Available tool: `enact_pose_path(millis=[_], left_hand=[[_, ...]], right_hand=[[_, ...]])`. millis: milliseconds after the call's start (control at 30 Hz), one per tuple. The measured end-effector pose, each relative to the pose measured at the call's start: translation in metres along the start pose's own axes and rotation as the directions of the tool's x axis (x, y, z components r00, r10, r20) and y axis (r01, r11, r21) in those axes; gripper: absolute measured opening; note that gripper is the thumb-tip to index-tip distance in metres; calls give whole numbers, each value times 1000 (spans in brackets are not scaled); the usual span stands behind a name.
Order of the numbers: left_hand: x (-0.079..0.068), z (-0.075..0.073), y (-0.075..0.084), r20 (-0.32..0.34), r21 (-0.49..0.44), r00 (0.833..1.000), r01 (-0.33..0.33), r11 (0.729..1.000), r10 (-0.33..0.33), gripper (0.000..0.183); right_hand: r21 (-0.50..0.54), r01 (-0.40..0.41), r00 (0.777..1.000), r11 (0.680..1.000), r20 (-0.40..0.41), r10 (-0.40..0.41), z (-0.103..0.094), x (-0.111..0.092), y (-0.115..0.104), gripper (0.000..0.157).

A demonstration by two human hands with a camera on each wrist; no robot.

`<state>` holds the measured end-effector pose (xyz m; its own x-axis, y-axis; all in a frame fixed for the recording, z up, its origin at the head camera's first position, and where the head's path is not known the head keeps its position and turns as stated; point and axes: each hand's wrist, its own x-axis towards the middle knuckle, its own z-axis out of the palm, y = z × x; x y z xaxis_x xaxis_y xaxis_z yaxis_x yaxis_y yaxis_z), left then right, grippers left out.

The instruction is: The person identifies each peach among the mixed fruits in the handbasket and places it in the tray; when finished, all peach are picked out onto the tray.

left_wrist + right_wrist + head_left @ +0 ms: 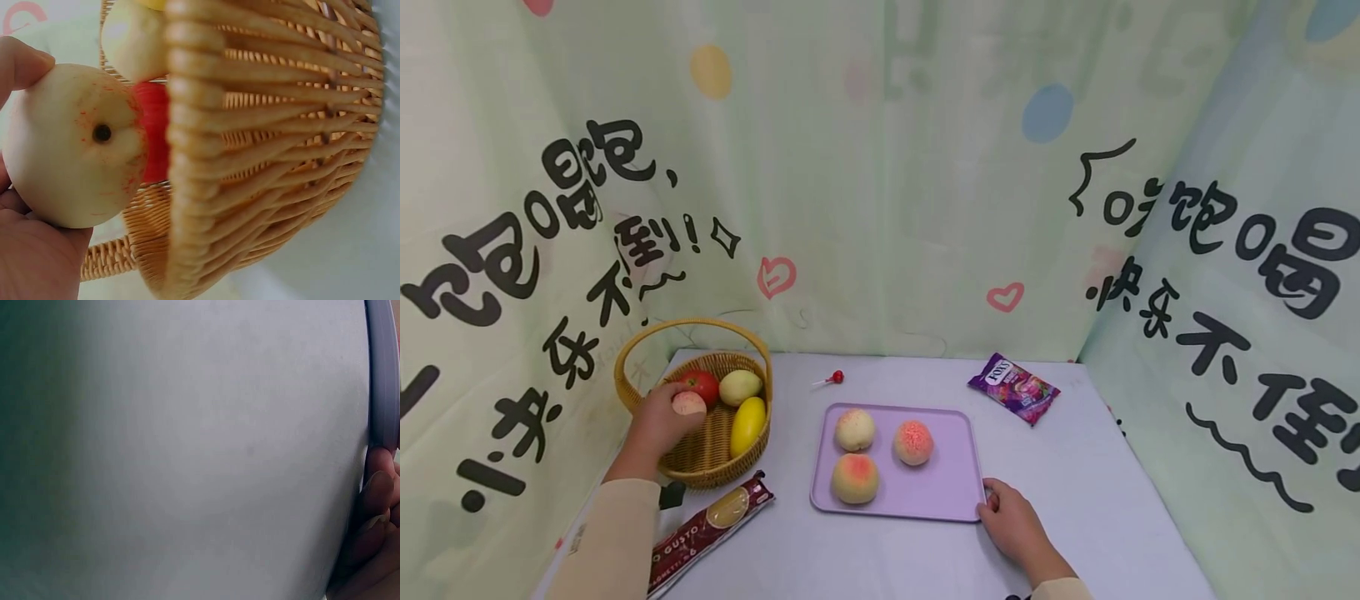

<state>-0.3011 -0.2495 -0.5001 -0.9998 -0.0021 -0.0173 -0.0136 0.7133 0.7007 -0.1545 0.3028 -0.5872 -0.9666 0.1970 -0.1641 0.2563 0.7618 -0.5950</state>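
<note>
My left hand (660,429) grips a pale peach (688,403) with red flecks over the left side of the wicker basket (700,475). In the left wrist view, thumb and fingers wrap the peach (75,147), its dark stem hole facing the camera. Inside the basket lie a red tomato-like fruit (702,387), a pale yellow-green fruit (740,388) and a yellow oblong fruit (748,426). On the right, my right hand (1011,521) holds the near right corner of a purple tray (936,492). Three peaches rest on that tray: one pale (855,429), one pink (913,442), one yellowish (855,478).
A dark red spaghetti packet (707,533) lies in front of the basket. Behind the tray are a red lollipop (837,377) and a purple Fox's candy bag (1015,388). The basket's handle (692,323) arches upward. Printed cloth (887,208) encloses the white table's back and sides.
</note>
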Motion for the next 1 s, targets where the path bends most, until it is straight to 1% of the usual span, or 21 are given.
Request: enact_pose_path(millis=[200, 367, 567, 767, 867, 1000], left_hand=[[-4, -5, 8, -9, -32, 1000, -8, 999, 8, 74], [-7, -10, 14, -42, -54, 999, -36, 998, 34, 70], [-12, -14, 24, -77, -56, 995, -69, 996, 64, 69], [-18, -18, 36, -114, -62, 989, -103, 993, 96, 70], [-20, -19, 43, -134, -71, 985, -122, 990, 112, 70], [-25, -20, 55, -157, -67, 975, -168, 984, 156, 68]], right_hand=[[-1, 5, 1000, 1000, 0, -5, 0, 0, 1, 49], [2, 0, 1000, 1000, 7, 0, 0, 0, 1, 49], [3, 4, 1000, 1000, 8, -4, -1, 0, 0, 49], [6, -13, 1000, 1000, 14, 13, 0, 0, 0, 49], [6, -9, 1000, 1000, 11, 9, -1, -1, -1, 49], [8, 11, 1000, 1000, 7, -11, -2, -2, -1, 49]])
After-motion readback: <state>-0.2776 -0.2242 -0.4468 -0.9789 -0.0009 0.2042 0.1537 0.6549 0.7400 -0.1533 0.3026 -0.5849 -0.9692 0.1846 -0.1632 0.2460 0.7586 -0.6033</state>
